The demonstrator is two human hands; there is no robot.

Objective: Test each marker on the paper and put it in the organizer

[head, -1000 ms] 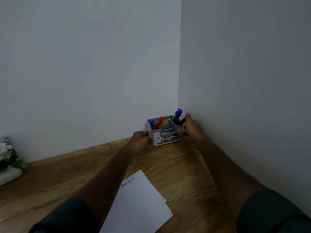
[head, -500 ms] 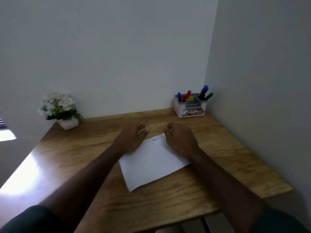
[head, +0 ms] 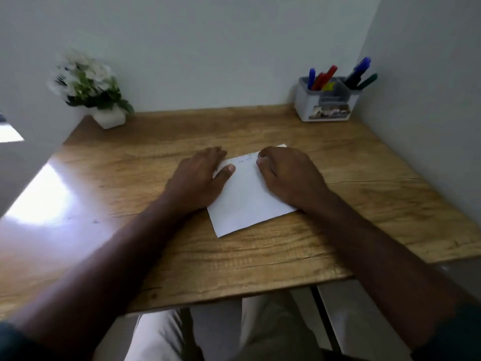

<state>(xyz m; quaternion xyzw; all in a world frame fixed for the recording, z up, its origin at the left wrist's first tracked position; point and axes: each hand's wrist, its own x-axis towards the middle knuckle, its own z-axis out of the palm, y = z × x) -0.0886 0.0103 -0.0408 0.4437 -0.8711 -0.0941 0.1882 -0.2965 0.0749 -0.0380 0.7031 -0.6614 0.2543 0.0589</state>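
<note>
markers (head: 338,76) all sit in the organizer (head: 326,105), far right corner of the desk (head: 156,162), up against both walls. we count a blue one (head: 311,78) and two red ones (head: 325,76) leaning in the left compartment, another blue/black one (head: 358,71) plus a green one (head: 367,81) in the right compartment. small yellow bit (head: 328,86) in the middle section, can't tell what it is. organizer is white/grey w/ a label on the front.

paper (head: 247,194) lies flat mid-desk, rotated a bit, faint blue writing near its far edge, too blurry to read.

our left hand (head: 200,173) rests palm down on the paper's left edge, fingers straight and flat, thumb tip on the sheet. our right hand (head: 283,170) sits on the paper's right side, fingers curled under at the far edge; can't tell if they pinch the sheet or just press on it. no marker in either hand. both hands well apart from the organizer.

white flowers in a white pot (head: 109,119) at the far left corner. bright glare patch on the desk's left side. our legs in light trousers (head: 166,334) visible under the near edge.
</note>
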